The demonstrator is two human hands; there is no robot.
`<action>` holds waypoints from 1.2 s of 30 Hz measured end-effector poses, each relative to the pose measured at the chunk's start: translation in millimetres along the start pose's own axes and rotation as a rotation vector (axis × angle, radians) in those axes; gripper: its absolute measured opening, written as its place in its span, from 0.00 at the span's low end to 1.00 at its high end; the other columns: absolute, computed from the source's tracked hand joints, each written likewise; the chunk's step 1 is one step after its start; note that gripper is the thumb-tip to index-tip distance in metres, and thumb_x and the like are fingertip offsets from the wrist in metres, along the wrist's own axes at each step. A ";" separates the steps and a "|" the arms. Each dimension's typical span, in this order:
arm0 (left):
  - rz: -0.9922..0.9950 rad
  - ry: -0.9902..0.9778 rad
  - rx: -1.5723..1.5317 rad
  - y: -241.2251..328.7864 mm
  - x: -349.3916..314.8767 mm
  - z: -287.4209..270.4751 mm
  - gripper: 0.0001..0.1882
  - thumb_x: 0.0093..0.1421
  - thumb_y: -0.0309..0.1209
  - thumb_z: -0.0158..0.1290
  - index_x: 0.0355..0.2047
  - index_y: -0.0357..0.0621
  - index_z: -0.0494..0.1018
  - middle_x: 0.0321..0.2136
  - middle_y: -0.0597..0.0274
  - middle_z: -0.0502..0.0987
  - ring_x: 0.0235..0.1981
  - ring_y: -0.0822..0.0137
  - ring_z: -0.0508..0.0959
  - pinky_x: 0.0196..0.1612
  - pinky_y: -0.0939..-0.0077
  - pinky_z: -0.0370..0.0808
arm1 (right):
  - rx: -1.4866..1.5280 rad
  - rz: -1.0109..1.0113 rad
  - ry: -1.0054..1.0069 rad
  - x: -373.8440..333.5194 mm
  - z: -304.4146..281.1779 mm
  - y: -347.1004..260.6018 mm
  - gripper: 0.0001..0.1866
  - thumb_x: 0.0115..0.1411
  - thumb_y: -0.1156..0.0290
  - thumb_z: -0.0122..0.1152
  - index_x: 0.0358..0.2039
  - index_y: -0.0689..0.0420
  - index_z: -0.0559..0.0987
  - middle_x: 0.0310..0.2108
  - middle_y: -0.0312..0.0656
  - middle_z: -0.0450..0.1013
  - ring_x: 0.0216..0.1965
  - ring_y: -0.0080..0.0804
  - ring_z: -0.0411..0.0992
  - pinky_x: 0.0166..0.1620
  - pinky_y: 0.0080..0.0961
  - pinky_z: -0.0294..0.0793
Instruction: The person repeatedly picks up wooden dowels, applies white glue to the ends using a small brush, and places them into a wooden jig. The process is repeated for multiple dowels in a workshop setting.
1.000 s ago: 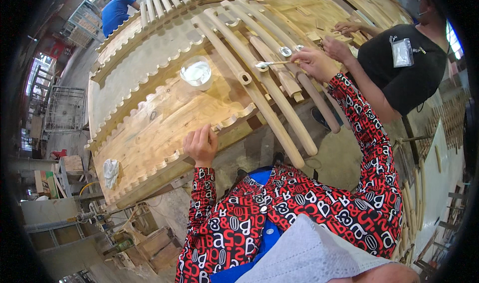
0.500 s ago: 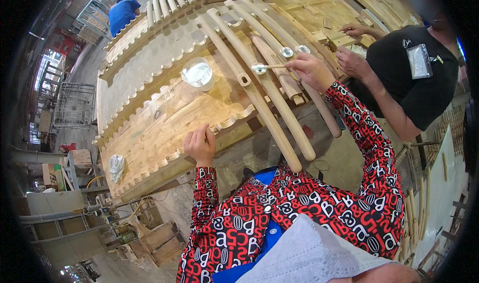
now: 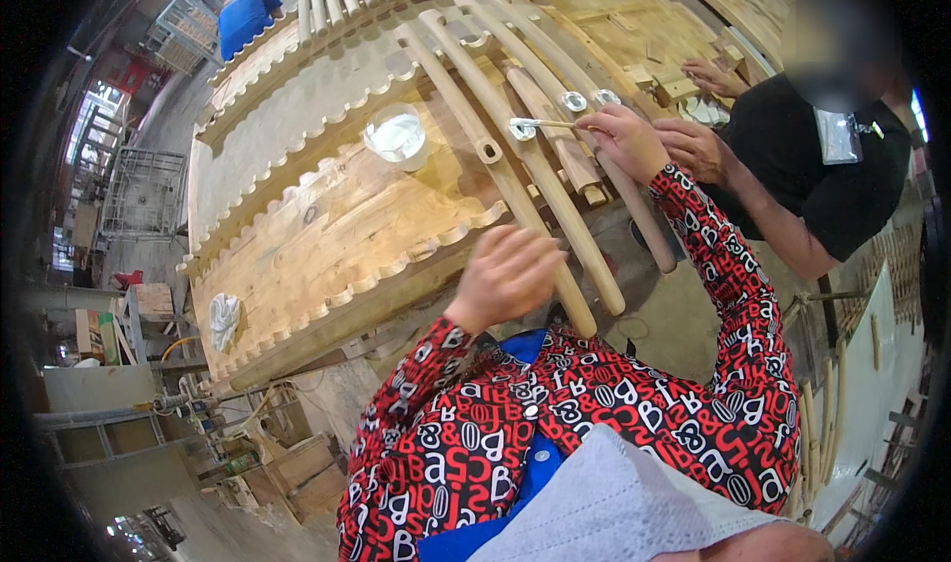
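Observation:
My right hand is closed around a thin wooden stick with a white-coated tip. That tip touches the white-smeared hole of a long rounded wooden rail. To its left lies another rail with a bare oval hole. On the right, two rails have white paste at their holes. My left hand hovers by the near part of the leftmost rail, its fingers smeared by motion; whether it touches the rail I cannot tell. A clear tub of white paste stands left of the rails.
The rails lie across a wooden bench with scalloped strips, their near ends overhanging its edge. A crumpled white cloth lies at the bench's left. Close on the right, a co-worker in black has both hands near the rails. Another person in blue is far left.
My left hand has left the bench's scalloped edge and moved right, toward the leftmost rail. The right hand keeps the stick at the same hole. The co-worker's nearer hand has shifted closer to mine.

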State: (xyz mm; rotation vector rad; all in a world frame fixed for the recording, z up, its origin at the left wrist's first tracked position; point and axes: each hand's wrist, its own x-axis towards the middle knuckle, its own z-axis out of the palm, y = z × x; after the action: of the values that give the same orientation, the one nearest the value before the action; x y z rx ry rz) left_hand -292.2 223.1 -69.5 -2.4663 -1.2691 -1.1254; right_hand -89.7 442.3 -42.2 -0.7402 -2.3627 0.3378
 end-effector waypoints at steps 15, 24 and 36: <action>-0.046 -0.146 -0.139 4.3 13.5 50.4 0.18 0.59 0.37 0.54 0.49 0.44 0.73 0.54 0.58 0.72 0.61 0.55 0.66 0.60 0.59 0.65 | -0.934 -0.677 -0.453 128.5 0.0 -104.9 0.05 0.49 0.69 0.58 0.22 0.51 0.82 0.27 0.37 0.76 0.35 0.36 0.75 0.36 0.32 0.75; -0.011 -0.084 -0.208 -0.4 15.6 56.2 0.17 0.59 0.34 0.53 0.49 0.45 0.72 0.54 0.57 0.71 0.60 0.56 0.67 0.58 0.60 0.65 | -1.094 -0.404 -0.787 167.3 9.6 -129.4 0.05 0.51 0.70 0.60 0.27 0.50 0.83 0.28 0.40 0.80 0.34 0.38 0.79 0.35 0.33 0.77; -0.039 -0.109 -0.210 2.2 22.7 52.4 0.18 0.56 0.33 0.54 0.48 0.45 0.73 0.53 0.59 0.72 0.60 0.58 0.67 0.56 0.61 0.67 | -0.774 -0.037 -0.686 140.6 -50.4 -72.3 0.09 0.53 0.66 0.59 0.32 0.53 0.82 0.30 0.45 0.78 0.35 0.43 0.77 0.36 0.36 0.76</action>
State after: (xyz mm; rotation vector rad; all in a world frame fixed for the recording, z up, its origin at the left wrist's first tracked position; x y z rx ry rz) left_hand -253.4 259.2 -90.7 -2.6994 -1.2934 -1.2062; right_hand -178.5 468.7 95.5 -1.0332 -3.1911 -0.4558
